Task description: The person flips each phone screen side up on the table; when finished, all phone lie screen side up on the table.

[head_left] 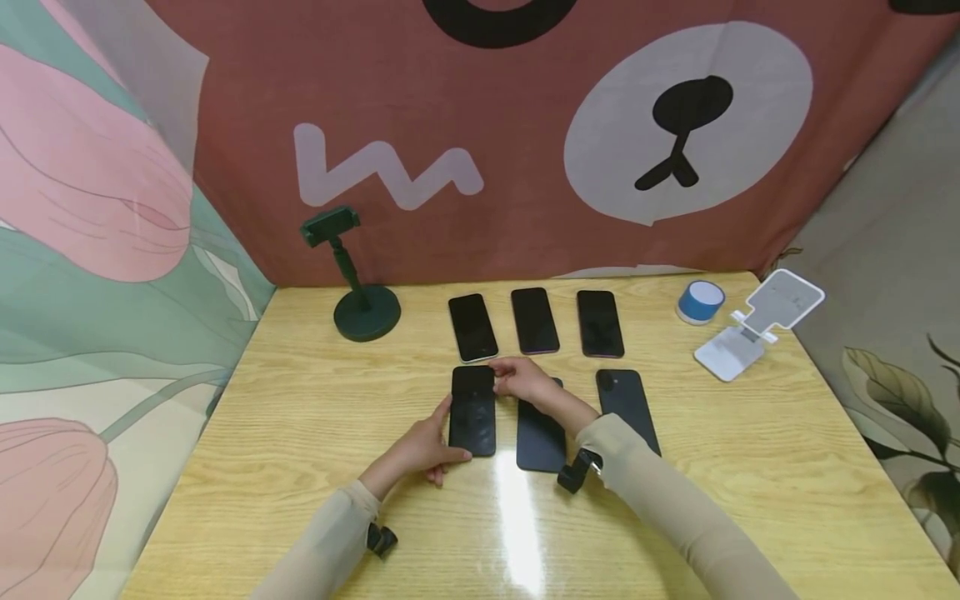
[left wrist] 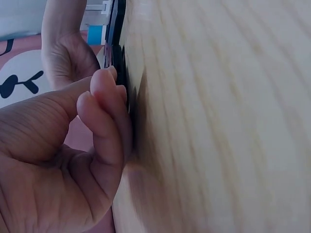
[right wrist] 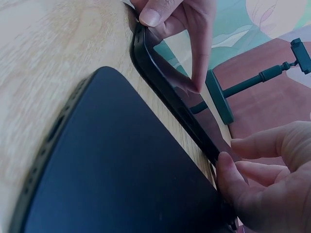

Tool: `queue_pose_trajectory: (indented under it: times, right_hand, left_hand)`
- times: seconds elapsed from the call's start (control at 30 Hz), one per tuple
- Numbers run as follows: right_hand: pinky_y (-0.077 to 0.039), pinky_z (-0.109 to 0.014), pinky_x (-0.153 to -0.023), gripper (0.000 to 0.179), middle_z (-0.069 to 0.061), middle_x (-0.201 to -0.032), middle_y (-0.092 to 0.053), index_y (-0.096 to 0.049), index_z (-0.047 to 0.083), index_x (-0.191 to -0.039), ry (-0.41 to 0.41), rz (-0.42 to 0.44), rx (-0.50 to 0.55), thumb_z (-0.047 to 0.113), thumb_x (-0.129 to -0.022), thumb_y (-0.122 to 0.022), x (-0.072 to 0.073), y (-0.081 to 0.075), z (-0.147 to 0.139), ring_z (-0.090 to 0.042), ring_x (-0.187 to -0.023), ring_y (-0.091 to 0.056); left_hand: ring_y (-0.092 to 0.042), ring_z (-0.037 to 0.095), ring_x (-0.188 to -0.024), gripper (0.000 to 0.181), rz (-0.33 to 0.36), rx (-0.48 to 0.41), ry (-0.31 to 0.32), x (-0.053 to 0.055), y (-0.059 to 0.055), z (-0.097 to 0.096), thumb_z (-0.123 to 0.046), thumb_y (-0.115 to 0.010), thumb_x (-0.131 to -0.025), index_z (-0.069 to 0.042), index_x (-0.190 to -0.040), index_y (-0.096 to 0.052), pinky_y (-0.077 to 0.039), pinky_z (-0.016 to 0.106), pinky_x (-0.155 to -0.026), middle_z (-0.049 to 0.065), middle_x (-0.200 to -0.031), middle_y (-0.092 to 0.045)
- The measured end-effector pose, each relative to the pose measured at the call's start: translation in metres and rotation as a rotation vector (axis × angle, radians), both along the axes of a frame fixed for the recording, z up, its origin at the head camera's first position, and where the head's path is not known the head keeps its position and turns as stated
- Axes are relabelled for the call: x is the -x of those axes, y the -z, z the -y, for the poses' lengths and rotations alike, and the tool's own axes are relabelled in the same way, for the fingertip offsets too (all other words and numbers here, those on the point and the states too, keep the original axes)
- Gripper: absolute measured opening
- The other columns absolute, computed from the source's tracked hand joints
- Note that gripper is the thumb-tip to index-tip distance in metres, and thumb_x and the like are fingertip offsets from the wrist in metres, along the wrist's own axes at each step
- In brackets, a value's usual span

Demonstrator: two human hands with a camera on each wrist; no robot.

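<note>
A black smartphone (head_left: 472, 421) lies screen up on the table, in front of the back row of phones. My left hand (head_left: 422, 446) holds it at the lower left, thumb at the bottom edge and index finger along the left side. At its upper right corner, my right hand (head_left: 525, 380) grips the edge with thumb and fingertips. Under my right forearm is a dark phone (head_left: 540, 437), back up, partly covered; it fills the foreground of the right wrist view. In the left wrist view the curled fingers (left wrist: 104, 126) hide most of the held phone.
Behind stand in a row a white-edged phone (head_left: 473, 327), a second phone (head_left: 535, 321) and a third phone (head_left: 600, 323). Another phone (head_left: 628, 404) lies back up at right. A green phone stand (head_left: 366, 313), a blue-and-white cylinder (head_left: 701, 303) and a white folding stand (head_left: 729, 353) are further back.
</note>
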State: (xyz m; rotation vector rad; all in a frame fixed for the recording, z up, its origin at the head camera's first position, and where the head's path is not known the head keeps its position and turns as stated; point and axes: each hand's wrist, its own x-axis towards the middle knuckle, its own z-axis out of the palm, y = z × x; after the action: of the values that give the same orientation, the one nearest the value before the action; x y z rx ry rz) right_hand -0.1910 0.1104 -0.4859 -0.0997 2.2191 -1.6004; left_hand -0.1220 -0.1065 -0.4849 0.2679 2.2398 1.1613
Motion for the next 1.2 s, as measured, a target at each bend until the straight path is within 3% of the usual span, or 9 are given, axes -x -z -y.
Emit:
queue_pose_trajectory:
  times: [0.47,0.7,0.9,1.03,1.2]
  right_hand:
    - [-0.05,-0.028,-0.078,0.044,-0.026,-0.111,-0.058,-0.053,-0.013,-0.125,-0.001,-0.069,0.039,-0.01,-0.082,-0.059,-0.005,-0.001,-0.004,-0.029,-0.095,-0.059]
    - [-0.05,-0.028,-0.078,0.036,-0.027,-0.114,-0.058,-0.056,-0.012,-0.122,-0.006,-0.144,0.055,-0.005,-0.087,-0.06,-0.008,-0.006,-0.014,-0.031,-0.098,-0.059]
    - [-0.05,-0.029,-0.08,0.036,-0.03,-0.115,-0.057,-0.054,-0.013,-0.122,-0.032,-0.181,0.072,-0.005,-0.087,-0.06,-0.01,-0.007,-0.029,-0.034,-0.1,-0.058]
    - [-0.049,-0.029,-0.08,0.037,-0.031,-0.114,-0.056,-0.053,-0.013,-0.123,-0.071,-0.227,0.065,-0.003,-0.088,-0.06,-0.009,-0.005,-0.04,-0.036,-0.099,-0.057]
    - [-0.05,-0.029,-0.078,0.041,-0.03,-0.115,-0.055,-0.051,-0.012,-0.127,-0.111,-0.254,0.036,-0.001,-0.089,-0.061,-0.01,-0.008,-0.057,-0.033,-0.097,-0.058]
  left_hand:
    - [-0.053,0.012,-0.037,0.101,-0.002,-0.01,0.026,-0.002,-0.003,0.003,-0.016,-0.073,-0.083,-0.004,-0.152,0.0,-0.045,0.029,-0.039,0.006,-0.052,-0.057]
    - [-0.053,0.014,-0.045,0.102,-0.114,0.063,0.031,-0.003,-0.012,-0.001,-0.019,-0.075,-0.081,-0.008,-0.152,-0.004,-0.043,0.027,-0.045,0.004,-0.058,-0.057]
    - [-0.051,0.012,-0.056,0.092,-0.23,0.041,0.056,-0.004,-0.018,-0.008,-0.017,-0.074,-0.082,-0.005,-0.151,-0.015,-0.043,0.026,-0.051,-0.001,-0.068,-0.057]
    - [-0.048,0.009,-0.056,0.087,-0.337,0.02,0.107,-0.005,-0.018,-0.018,-0.015,-0.075,-0.081,0.0,-0.148,-0.022,-0.041,0.023,-0.052,-0.002,-0.07,-0.055]
    - [-0.048,0.005,-0.059,0.083,-0.409,-0.008,0.18,-0.006,-0.017,-0.033,-0.018,-0.076,-0.081,0.005,-0.145,-0.028,-0.043,0.021,-0.055,0.001,-0.083,-0.054]
